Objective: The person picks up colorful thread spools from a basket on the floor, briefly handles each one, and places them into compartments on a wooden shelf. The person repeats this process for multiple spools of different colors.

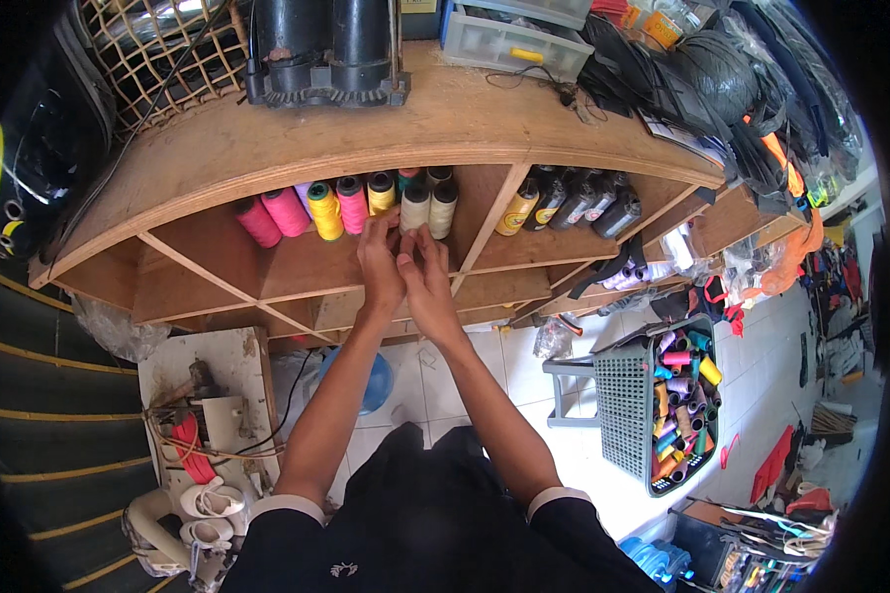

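Both my arms reach forward to a wooden shelf compartment holding a row of thread spools. My left hand has its fingers against the lower left side of a beige thread spool. Close beside it, my right hand has bent fingers at the base of that same upright spool. A second beige spool stands just to its right. Left of my hands are a yellow spool, a pink spool and another yellow spool. Two more pink spools lean at the compartment's left.
Dark bottles and a yellow-labelled bottle fill the compartment to the right. Black machinery and a clear drawer unit stand on the shelf top. A grey basket of colourful spools stands right; a sewing machine table stands left.
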Motion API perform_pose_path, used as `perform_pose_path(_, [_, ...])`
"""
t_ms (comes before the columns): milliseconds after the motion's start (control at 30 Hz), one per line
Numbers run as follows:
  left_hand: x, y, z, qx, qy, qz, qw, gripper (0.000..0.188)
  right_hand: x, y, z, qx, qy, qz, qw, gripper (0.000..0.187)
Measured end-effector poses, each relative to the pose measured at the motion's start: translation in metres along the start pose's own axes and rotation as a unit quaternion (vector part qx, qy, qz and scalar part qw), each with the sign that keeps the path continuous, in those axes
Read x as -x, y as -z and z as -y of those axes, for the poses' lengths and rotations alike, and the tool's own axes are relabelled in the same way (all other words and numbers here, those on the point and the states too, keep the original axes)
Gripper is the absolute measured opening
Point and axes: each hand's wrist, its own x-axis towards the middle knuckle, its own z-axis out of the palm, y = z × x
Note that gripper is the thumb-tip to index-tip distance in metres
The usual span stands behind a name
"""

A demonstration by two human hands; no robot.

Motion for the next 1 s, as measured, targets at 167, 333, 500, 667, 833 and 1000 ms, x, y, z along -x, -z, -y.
perform_pose_path(167, [-0.002,0.001,0.012,0.068,0.020,-0.026,0.997,0.029,-0.001,-0.009,0.008,0.003,-0.016,0.006,1.000,0.064])
perform_pose_path(333, [0.001,0.009,0.015,-0.043,0.014,0.017,0.999,0.027,0.001,-0.006,0.017,0.070,0.025,0.028,0.997,0.063])
perform_pose_path(500, [0.006,0.027,0.007,-0.179,-0.135,0.083,0.971,0.026,0.008,0.016,0.010,0.277,0.151,0.068,0.946,0.054])
perform_pose_path(667, [0.006,0.033,0.038,-0.194,-0.202,0.133,0.951,0.028,0.007,0.029,0.010,0.384,0.194,0.110,0.896,0.052])
perform_pose_path(833, [-0.001,0.033,0.035,-0.207,-0.207,0.157,0.943,0.026,0.006,0.023,0.009,0.423,0.204,0.127,0.874,0.058])
perform_pose_path(1000, [-0.005,0.034,0.026,-0.206,-0.193,0.183,0.942,0.023,0.003,0.018,0.001,0.446,0.198,0.129,0.863,0.062])
